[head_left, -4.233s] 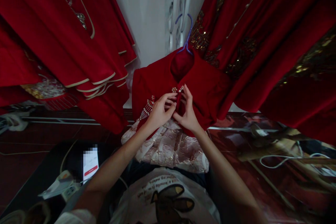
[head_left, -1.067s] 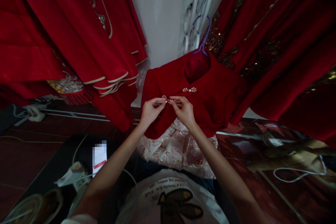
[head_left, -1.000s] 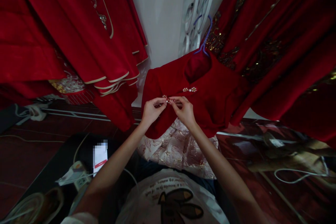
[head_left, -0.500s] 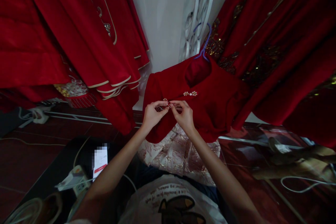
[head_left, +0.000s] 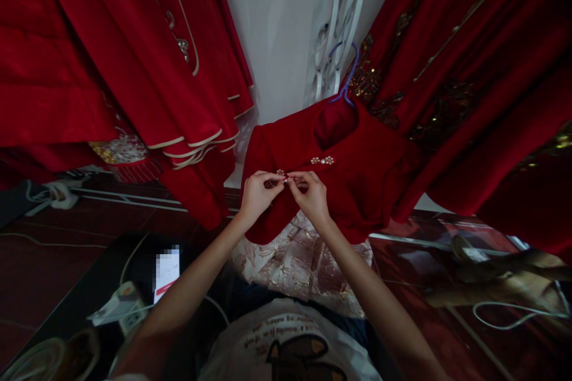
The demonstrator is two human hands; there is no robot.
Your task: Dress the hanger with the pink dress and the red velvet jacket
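Observation:
A red jacket (head_left: 361, 175) with a round neckline lies over my lap, a purple hanger (head_left: 345, 92) still in its neck. One beaded flower clasp (head_left: 322, 161) shows on its upper front. Lower down, my left hand (head_left: 259, 197) and my right hand (head_left: 311, 195) meet tip to tip, thumbs and forefingers pinched at a second beaded clasp (head_left: 280, 172). Fingertips hide most of that clasp, so whether its halves are joined cannot be made out. Beneath the jacket spreads a pale pink, gold-patterned cloth (head_left: 304, 262).
Red garments (head_left: 179, 71) hang at the left, and gold-embroidered red ones (head_left: 469, 71) at the right. A white metal rack (head_left: 335, 41) stands between them. On a black surface at left lie a lit phone (head_left: 167, 274) and a power strip (head_left: 130, 306).
Both hands stay at the lower clasp, their fingertips shifting slightly. The whole view has moved a little; the jacket keeps its place.

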